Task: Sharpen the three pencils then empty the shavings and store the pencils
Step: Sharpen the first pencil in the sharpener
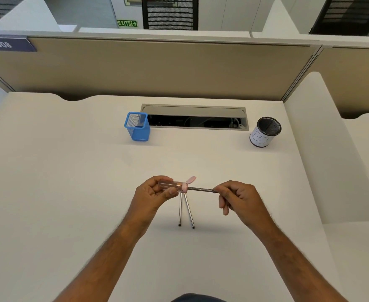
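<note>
The left hand (155, 192) is closing its grip around a clear, box-shaped sharpener (172, 185) with a pink cap. The right hand (237, 198) is pinching the far end of a slim dark pencil (201, 189). The pencil's long axis is running level from the right grip straight leftward into the cap, so the right hand is placed to twist it. Two more thin pencils (186, 211) are lying on the matte white counter (70, 171) just below both grips. A blue mesh holder (137, 129) and a black mesh cup (265, 132) are standing well beyond.
</note>
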